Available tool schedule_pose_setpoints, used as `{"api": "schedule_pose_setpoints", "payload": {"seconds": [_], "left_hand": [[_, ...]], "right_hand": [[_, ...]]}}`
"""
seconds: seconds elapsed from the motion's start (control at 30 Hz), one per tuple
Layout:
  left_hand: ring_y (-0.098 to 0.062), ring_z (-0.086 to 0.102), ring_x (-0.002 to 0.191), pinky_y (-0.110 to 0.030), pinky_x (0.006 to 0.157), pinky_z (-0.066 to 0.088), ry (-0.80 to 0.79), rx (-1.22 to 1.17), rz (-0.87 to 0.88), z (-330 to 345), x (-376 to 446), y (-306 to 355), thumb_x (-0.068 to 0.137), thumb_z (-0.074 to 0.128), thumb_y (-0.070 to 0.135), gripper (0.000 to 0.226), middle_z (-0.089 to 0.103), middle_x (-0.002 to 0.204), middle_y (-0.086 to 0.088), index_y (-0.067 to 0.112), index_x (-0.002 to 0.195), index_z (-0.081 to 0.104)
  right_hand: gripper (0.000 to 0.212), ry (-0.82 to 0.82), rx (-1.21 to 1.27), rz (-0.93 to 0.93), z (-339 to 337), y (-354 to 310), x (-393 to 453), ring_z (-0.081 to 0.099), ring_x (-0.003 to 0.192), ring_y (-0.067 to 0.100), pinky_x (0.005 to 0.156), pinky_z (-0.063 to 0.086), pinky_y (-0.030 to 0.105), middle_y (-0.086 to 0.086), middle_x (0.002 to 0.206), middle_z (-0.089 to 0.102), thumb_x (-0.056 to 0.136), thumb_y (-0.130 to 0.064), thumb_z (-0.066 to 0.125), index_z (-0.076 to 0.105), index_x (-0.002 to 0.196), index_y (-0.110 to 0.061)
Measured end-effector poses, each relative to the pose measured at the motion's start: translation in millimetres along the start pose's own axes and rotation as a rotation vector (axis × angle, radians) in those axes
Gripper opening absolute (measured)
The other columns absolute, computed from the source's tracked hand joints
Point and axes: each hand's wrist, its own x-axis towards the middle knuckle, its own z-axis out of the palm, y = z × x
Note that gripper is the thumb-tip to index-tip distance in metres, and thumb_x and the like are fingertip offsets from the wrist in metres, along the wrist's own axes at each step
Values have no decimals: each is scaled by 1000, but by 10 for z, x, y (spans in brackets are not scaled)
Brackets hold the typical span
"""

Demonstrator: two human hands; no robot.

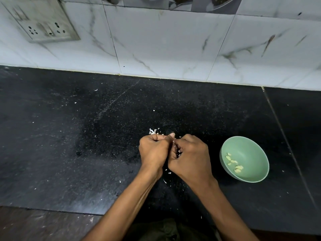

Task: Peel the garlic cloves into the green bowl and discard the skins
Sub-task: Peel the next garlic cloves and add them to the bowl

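**Small clove, papery skin, both hands closed around it**

Black speckled stone makes the worktop (pixel 69 136), with a marble-pattern tiled wall (pixel 165 40) behind it. Just left of the green bowl (pixel 250 150), the left hand (pixel 152 152) and the right hand (pixel 191 157) meet with fingers curled tightly; a bit of white skin shows between them, so they seem to pinch a garlic clove (pixel 174 145), mostly hidden. Several peeled cloves (pixel 234 162) lie inside the bowl. Torn skins (pixel 153 131) lie on the worktop just beyond the hands, left of the bowl.

I judge the clove light, firm and a little slippery once bare; its skin is thin, dry and tears easily. Best hold is at the two ends, with nails lifting the skin at the root.

No readable writing or brand appears; the socket plate (pixel 43 23), far up-left of the bowl, shows none.
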Motion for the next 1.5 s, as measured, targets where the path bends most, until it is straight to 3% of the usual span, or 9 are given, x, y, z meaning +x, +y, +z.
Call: {"api": "schedule_pose_setpoints", "payload": {"seconds": [0.17,0.3,0.57,0.67,0.8,0.87,1.07,1.2,1.5], "left_hand": [[-21,62,59,-34,64,53,-19,-29,17,8,-26,8,82,82,15,32,68,61,-12,12,52,69],[-22,67,65,-35,67,57,-67,-62,56,-32,-16,10,83,80,12,24,73,70,-16,6,62,72],[-19,67,65,-30,62,58,-160,-67,184,-82,6,22,87,74,1,12,71,71,-13,-1,75,72],[-17,65,69,-27,63,57,-225,-99,220,-105,2,38,88,72,2,9,71,74,-10,2,79,74],[-15,63,70,-24,62,56,-272,-176,190,-101,-18,46,88,71,4,5,70,77,-8,4,84,74],[-16,63,72,-26,64,58,-280,-203,179,-96,-25,43,87,72,5,4,68,78,-8,2,87,74],[-16,64,72,-26,64,58,-260,-242,142,-86,-32,51,86,74,6,7,70,79,-9,1,90,74],[-18,65,73,-25,65,59,-282,-256,120,-96,-27,77,87,72,5,6,70,80,-11,0,91,73],[-14,67,68,-22,65,59,-314,-252,147,-96,-57,134,88,68,-1,4,71,75,-7,0,88,73]], "right_hand": [[16,45,29,10,17,30,-4,48,53,19,49,43,30,2,61,52,77,-11,67,63,62,-7],[10,24,198,-3,-34,108,23,46,48,12,45,43,29,-1,63,55,79,-8,71,72,69,-8],[14,15,422,142,-154,96,111,59,48,9,46,46,17,-8,62,65,75,-1,78,80,71,-14],[17,-50,568,307,-228,115,161,68,49,13,46,58,34,-6,63,71,83,0,76,82,76,-16],[20,-99,688,424,-297,144,190,69,48,21,50,60,52,2,63,73,90,-1,71,80,80,-16],[19,-106,704,439,-306,155,186,68,49,21,52,60,54,3,65,73,91,-1,69,79,81,-14],[11,-111,677,312,-321,178,153,71,57,20,50,60,41,-3,76,73,90,-1,73,79,87,-10],[8,-64,601,209,-288,186,148,70,56,16,47,58,45,-10,77,71,85,-9,76,80,85,-16],[10,-48,580,192,-339,200,176,70,54,16,47,58,45,-8,77,73,85,-4,79,82,85,-13]]}}
